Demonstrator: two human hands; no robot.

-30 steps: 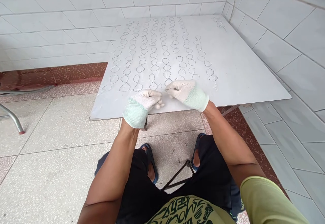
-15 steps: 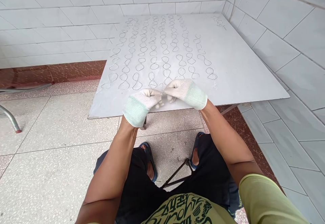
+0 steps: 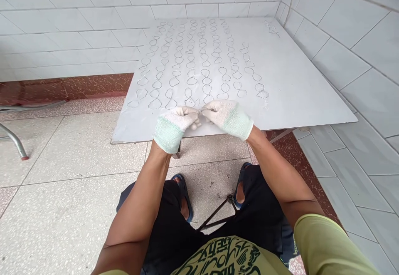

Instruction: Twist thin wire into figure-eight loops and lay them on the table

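Note:
My left hand (image 3: 177, 126), in a white glove with a pale green cuff, is above the near edge of a white board (image 3: 299, 87). Its thumb and fingers are pinched together. My right hand (image 3: 229, 116), gloved the same way, meets it almost tip to tip and is pinched too. Whatever lies between the fingertips is too small and thin to make out. Just beyond the hands, thin dark figure-eight wire loops (image 3: 207, 93) lie in rows on the board, some touching end to end. A shorter row of loops (image 3: 261, 91) is at the right.
A little heap of pale thin pieces (image 3: 271, 27) lies at the board's far right corner. Tiled walls (image 3: 352, 33) border the board behind and on the right. A metal leg (image 3: 15, 139) stands on the floor at left. Below are my sandalled feet (image 3: 183, 196) and a dark metal frame (image 3: 218, 214).
My right hand has tilted slightly, its wrist a bit lower, and the fingertips of both hands are still close together. The whole view has shifted slightly. The loops lie as before.

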